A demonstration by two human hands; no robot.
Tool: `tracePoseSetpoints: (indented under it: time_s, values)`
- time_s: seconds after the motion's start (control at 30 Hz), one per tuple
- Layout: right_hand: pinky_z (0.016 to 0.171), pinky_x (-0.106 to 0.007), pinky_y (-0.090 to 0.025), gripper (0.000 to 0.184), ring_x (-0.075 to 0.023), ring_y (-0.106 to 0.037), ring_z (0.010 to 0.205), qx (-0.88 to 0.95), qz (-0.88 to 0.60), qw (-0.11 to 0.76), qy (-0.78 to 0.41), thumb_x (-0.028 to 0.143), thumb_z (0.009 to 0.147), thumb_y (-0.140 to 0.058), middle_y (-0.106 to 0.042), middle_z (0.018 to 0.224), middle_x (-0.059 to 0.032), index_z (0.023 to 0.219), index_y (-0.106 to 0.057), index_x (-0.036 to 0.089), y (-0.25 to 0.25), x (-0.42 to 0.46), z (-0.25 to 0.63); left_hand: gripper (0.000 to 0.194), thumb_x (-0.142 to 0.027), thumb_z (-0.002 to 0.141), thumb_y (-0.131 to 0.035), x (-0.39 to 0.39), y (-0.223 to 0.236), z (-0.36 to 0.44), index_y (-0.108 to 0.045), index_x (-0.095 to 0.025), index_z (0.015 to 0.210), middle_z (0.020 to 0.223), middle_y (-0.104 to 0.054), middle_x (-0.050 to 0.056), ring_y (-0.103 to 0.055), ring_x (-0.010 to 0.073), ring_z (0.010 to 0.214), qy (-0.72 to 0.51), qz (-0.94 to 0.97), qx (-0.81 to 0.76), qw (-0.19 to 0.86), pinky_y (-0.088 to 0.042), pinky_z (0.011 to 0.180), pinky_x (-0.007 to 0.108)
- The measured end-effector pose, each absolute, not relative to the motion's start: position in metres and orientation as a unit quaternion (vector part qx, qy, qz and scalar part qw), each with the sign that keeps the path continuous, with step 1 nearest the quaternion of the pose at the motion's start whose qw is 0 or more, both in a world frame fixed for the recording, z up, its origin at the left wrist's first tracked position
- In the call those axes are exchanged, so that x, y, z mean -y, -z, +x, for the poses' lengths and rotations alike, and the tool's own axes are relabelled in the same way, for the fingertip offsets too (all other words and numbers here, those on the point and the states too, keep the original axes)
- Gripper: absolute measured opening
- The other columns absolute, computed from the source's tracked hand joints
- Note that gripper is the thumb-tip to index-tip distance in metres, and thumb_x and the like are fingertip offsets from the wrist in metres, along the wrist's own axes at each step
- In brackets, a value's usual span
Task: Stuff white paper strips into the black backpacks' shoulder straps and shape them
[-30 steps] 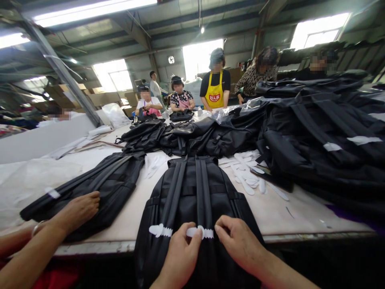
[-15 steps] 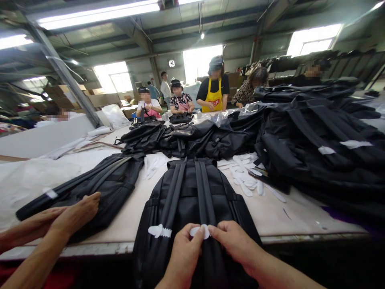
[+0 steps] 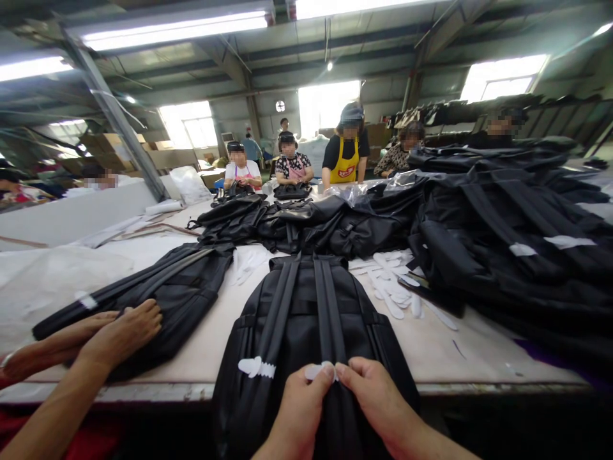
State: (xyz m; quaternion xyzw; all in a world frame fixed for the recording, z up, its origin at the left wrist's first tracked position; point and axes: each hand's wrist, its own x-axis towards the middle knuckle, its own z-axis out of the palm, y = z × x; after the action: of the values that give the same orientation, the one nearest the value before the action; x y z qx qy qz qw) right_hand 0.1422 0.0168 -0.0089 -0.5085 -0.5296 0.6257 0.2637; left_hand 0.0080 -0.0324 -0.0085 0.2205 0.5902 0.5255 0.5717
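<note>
A black backpack (image 3: 297, 319) lies in front of me with its shoulder straps up, its lower part over the table edge. Round its left strap sits a white strip (image 3: 257, 367) with a toothed end. A second white strip (image 3: 313, 372) is at the right strap (image 3: 330, 313), pinched by my left hand (image 3: 304, 402) between thumb and fingers. My right hand (image 3: 378, 396) is closed at the same strip from the other side, thumb tips almost touching. The fingers under the strap are hidden.
At left a co-worker's hands (image 3: 117, 335) rest on another black backpack (image 3: 186, 287). Loose white strips (image 3: 390, 287) lie beyond my backpack. Black backpacks are piled at right (image 3: 502, 236) and across the table's middle. Several people sit or stand at the far side.
Both my thumbs have come closer together over the white strip, covering more of it. The co-worker's hand at left has shifted on its backpack. The view has tilted slightly.
</note>
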Motion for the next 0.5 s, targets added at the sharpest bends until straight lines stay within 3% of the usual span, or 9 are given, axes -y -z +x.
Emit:
tracePoseSetpoints:
  time_s: [0.1,0.2,0.4,0.5]
  values:
    - [0.049,-0.023,-0.026,0.045,-0.0088,-0.029,0.056,0.500,-0.488,0.288,-0.655,0.056,0.075,-0.061,-0.028,0.057,0.0076,0.062,-0.035,0.021,0.013,-0.014,0.143,0.040,-0.045,0.063,-0.084,0.032,0.011,0.011,-0.059,-0.014,0.064,0.059,-0.055,-0.002,-0.047,0.0107,0.056,-0.547,0.163,-0.542,0.617,-0.038,0.056,0.024]
    - [0.047,-0.022,-0.025,0.048,-0.0080,-0.032,0.053,0.459,-0.469,0.307,-0.689,0.057,0.073,-0.065,-0.032,0.056,0.0077,0.063,-0.037,0.021,0.018,-0.012,0.143,0.038,-0.040,0.060,-0.086,0.030,0.011,0.015,-0.061,-0.012,0.066,0.062,-0.059,0.001,-0.052,0.0127,0.060,-0.566,0.124,-0.501,0.643,-0.042,0.061,0.025]
    - [0.040,-0.021,-0.010,0.054,-0.0046,-0.019,0.041,0.377,-0.477,0.271,-0.746,0.065,0.066,-0.069,-0.025,0.047,0.0120,0.068,-0.036,0.023,0.016,-0.012,0.144,0.037,-0.042,0.065,-0.084,0.029,0.010,0.021,-0.064,-0.012,0.072,0.069,-0.064,0.005,-0.058,0.0162,0.067,-0.575,0.115,-0.460,0.666,-0.045,0.068,0.027]
    - [0.040,-0.021,-0.009,0.054,-0.0045,-0.019,0.040,0.393,-0.477,0.259,-0.742,0.067,0.067,-0.067,-0.025,0.047,0.0120,0.068,-0.037,0.023,0.015,-0.013,0.145,0.038,-0.043,0.066,-0.083,0.028,0.011,0.018,-0.061,-0.013,0.071,0.066,-0.061,0.002,-0.056,0.0149,0.064,-0.566,0.141,-0.473,0.660,-0.044,0.066,0.027]
